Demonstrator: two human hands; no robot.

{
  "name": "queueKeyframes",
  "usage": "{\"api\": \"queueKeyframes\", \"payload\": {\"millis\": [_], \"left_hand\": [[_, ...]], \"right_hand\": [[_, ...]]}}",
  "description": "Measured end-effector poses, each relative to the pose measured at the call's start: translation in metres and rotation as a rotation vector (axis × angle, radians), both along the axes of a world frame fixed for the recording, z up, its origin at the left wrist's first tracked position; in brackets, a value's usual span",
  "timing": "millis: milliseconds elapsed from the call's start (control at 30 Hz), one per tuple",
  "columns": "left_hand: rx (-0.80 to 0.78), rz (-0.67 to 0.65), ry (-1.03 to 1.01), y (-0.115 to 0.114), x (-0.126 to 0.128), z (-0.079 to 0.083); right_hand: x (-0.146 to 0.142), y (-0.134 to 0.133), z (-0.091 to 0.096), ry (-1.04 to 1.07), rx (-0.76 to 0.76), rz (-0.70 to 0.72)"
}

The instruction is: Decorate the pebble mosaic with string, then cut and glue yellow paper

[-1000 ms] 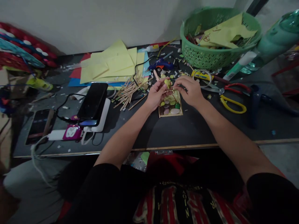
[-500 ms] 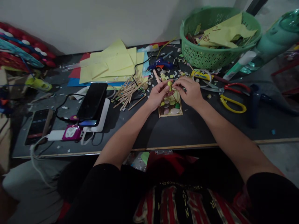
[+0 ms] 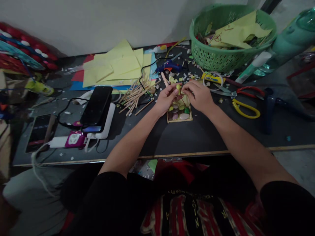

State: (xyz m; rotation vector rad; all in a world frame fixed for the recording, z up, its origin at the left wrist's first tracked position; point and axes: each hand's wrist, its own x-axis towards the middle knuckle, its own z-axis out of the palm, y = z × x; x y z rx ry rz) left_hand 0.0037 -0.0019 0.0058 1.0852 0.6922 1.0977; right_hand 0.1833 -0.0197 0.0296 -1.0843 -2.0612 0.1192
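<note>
My left hand [image 3: 165, 99] and my right hand [image 3: 199, 95] meet above a small square craft board [image 3: 179, 113] covered with coloured pebbles. Both hands pinch a small yellow-green piece [image 3: 178, 88] between their fingertips, held just over the far edge of the board. Thin red wire runs from the piece down to the board. A pink stick lies just beyond my left fingers.
A pile of wooden sticks [image 3: 136, 93] lies left of my hands, a blue glue gun [image 3: 169, 66] behind. Yellow paper sheets [image 3: 115, 67], a phone on a power bank [image 3: 97, 106], a green basket [image 3: 227, 39], scissors [image 3: 242, 105] and a tape roll [image 3: 213, 81] crowd the black table [image 3: 187, 139].
My fingertips have closed in together on the yellow-green piece; the hands have barely shifted otherwise.
</note>
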Motion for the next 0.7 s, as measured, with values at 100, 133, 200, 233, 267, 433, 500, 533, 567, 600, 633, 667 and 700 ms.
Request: {"api": "queueKeyframes", "payload": {"millis": [100, 133, 200, 233, 267, 433, 500, 533, 567, 600, 633, 667, 700], "left_hand": [[-0.002, -0.010, 0.012, 0.0003, 0.0004, -0.0001], [0.000, -0.011, 0.018, 0.0002, 0.0005, 0.0001], [0.001, -0.014, 0.031, -0.0003, 0.0007, 0.0007], [-0.001, -0.014, 0.036, -0.0006, 0.0007, 0.0012], [-0.004, -0.018, 0.040, -0.0009, 0.0007, 0.0016], [0.001, -0.029, 0.021, -0.0010, 0.0002, 0.0021], [0.015, -0.033, 0.001, -0.0004, 0.0000, 0.0011], [0.018, -0.038, -0.001, 0.0000, -0.0002, 0.0005], [0.019, -0.042, 0.001, 0.0004, -0.0003, -0.0002], [0.019, -0.044, 0.005, 0.0008, -0.0004, -0.0009], [0.019, -0.045, 0.011, 0.0012, -0.0005, -0.0017], [0.021, -0.047, 0.014, 0.0016, -0.0006, -0.0024], [0.024, -0.051, 0.016, 0.0020, -0.0008, -0.0031]], "right_hand": [[-0.0002, -0.0009, -0.0003, 0.000, -0.001, -0.013], [-0.0002, -0.0010, -0.0004, 0.000, 0.001, -0.015], [-0.0003, -0.0013, -0.0007, 0.005, 0.004, -0.020], [-0.0004, -0.0014, -0.0009, 0.012, 0.003, -0.022], [-0.0005, -0.0015, -0.0011, 0.022, 0.002, -0.021], [-0.0019, -0.0027, -0.0020, 0.074, -0.003, 0.009], [-0.0027, -0.0030, -0.0022, 0.102, 0.006, 0.004], [-0.0031, -0.0030, -0.0023, 0.114, 0.012, -0.003], [-0.0035, -0.0031, -0.0025, 0.122, 0.016, -0.012], [-0.0040, -0.0032, -0.0028, 0.127, 0.020, -0.022], [-0.0046, -0.0034, -0.0031, 0.130, 0.022, -0.032], [-0.0052, -0.0038, -0.0035, 0.135, 0.028, -0.041], [-0.0059, -0.0044, -0.0039, 0.143, 0.038, -0.047]]}}
